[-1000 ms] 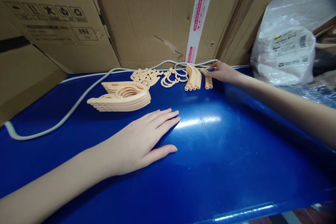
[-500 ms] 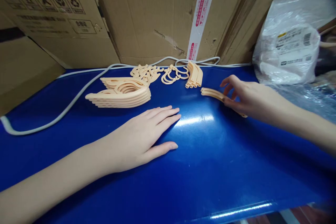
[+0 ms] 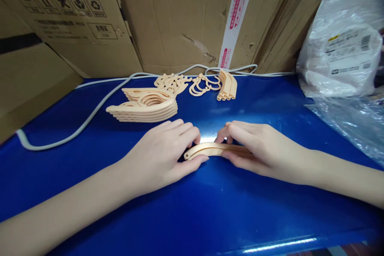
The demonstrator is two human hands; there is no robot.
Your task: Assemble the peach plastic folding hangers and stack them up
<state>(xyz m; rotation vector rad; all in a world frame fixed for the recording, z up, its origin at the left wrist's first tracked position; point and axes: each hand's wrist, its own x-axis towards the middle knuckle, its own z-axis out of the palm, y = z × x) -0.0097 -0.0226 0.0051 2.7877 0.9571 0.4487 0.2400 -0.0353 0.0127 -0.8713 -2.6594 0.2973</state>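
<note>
A curved beige hanger arm (image 3: 211, 148) lies low over the blue table between my two hands, with a small hole at its left end. My left hand (image 3: 168, 150) has its fingers bent over that end, and the thumb lies along the near side. My right hand (image 3: 261, 148) pinches the piece from the right, hiding its far right end. Beyond the left hand sits a stack of beige hanger pieces (image 3: 144, 108). Loose hooks (image 3: 199, 86) and a bundle of curved hanger arms (image 3: 227, 86) lie farther back.
Cardboard boxes (image 3: 180, 16) wall off the back and left of the blue table (image 3: 210, 216). A white cable (image 3: 99, 108) runs along the back and left side. Clear plastic bags, one holding a labelled white item (image 3: 345, 56), stand at the right.
My right hand has brought the hanger arm left and nearer, to the middle. The left hand, flat before, has curled its fingers around the piece's left end. The view has shifted slightly.
</note>
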